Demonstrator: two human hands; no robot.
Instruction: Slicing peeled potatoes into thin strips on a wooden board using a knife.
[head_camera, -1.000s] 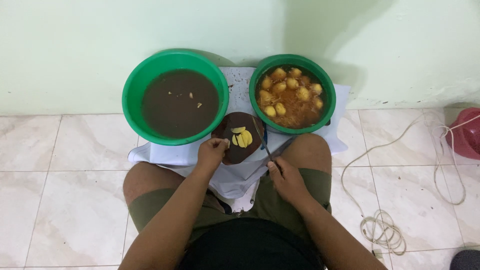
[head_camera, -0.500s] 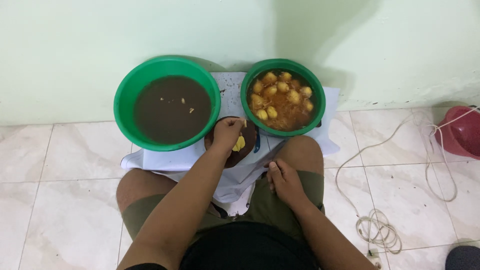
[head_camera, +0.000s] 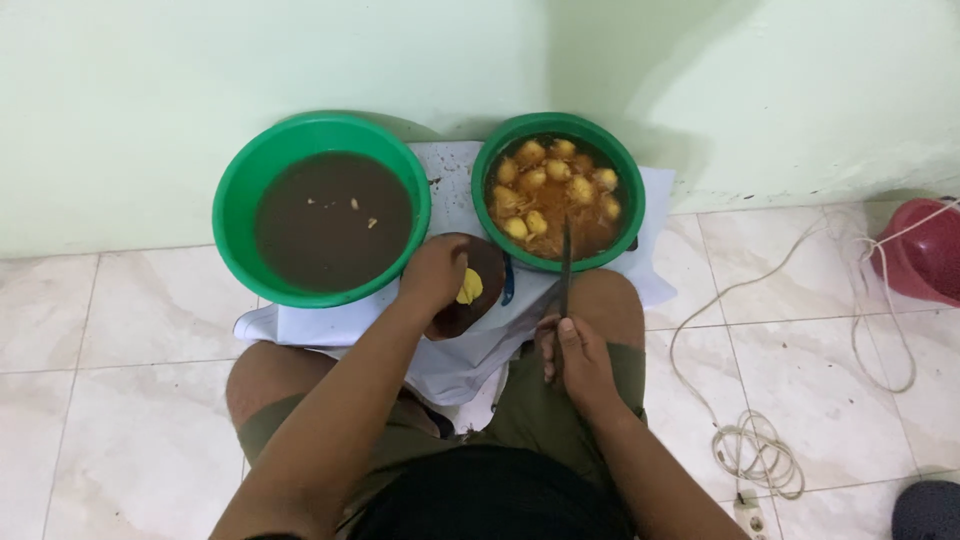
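My left hand (head_camera: 433, 276) rests on a small dark round board (head_camera: 470, 303), its fingers closed over yellow cut pieces (head_camera: 469, 288) on it. My right hand (head_camera: 575, 358) sits on my right knee and grips a knife (head_camera: 566, 268), whose blade points away from me over the rim of the right green basin (head_camera: 558, 190). That basin holds several yellow peeled chunks in orange-brown liquid. The left green basin (head_camera: 322, 207) holds dark brown liquid with a few floating bits.
Both basins stand on a white sheet (head_camera: 656, 250) on the tiled floor against a pale green wall. A white cable (head_camera: 752, 450) lies coiled at the right. A red tub (head_camera: 925, 250) sits at the far right edge.
My left hand slid forward onto the board and covered the yellow pieces. My right hand now holds the knife with its blade raised toward the right basin.
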